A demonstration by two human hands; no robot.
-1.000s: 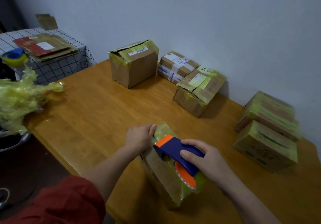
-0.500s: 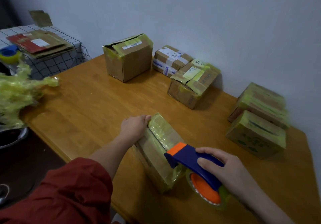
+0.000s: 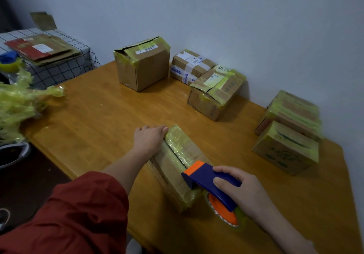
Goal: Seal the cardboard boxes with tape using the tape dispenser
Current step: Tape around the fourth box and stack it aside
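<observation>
A small cardboard box wrapped in yellowish tape lies near the front of the wooden table. My left hand rests on its far left end, fingers laid over the edge. My right hand grips the blue and orange tape dispenser, whose orange nose sits on the box's near right end. The tape roll hangs past the box's near edge.
Several taped boxes stand along the wall: a tall one, a labelled flat one, a tilted one, and two stacked at right. Crumpled yellow tape lies at the left edge. A checked side table holds flattened cardboard.
My right hand has drawn the dispenser along the box top toward me, from the far end to the near end. The left hand has stayed on the far end.
</observation>
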